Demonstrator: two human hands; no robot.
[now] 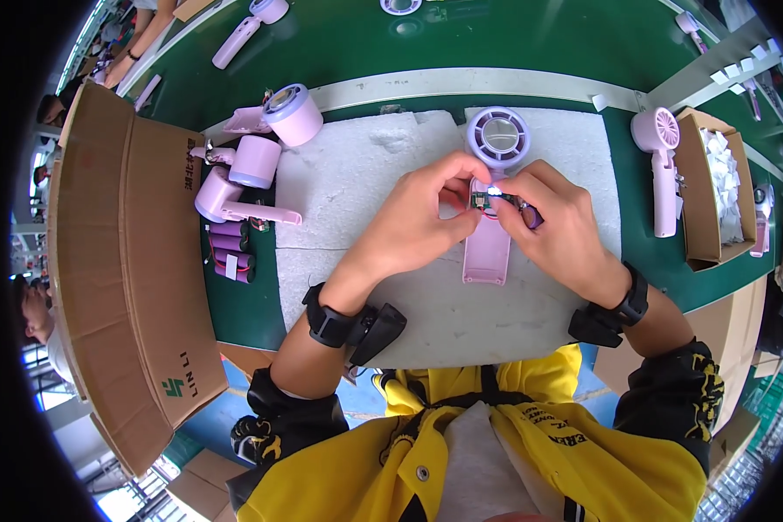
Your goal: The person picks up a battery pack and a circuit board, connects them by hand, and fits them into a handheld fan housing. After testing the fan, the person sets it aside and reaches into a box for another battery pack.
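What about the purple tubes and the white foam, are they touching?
Apart: the head view shows a strip of green table between the purple tubes and the white foam.

A big green table (pixel 339 48) is spread across the middle, and it is crossed by a long white strip (pixel 539 84). On the right, a pale post (pixel 705 59) is dotted with small white bits (pixel 746 64). Under the table, a blue floor (pixel 357 398) can be seen. Brown boxes (pixel 207 478) are set low down at the lower left. Bright white light (pixel 126 503) is seen near the left edge, but whether it is made by lamps or windows cannot be told.
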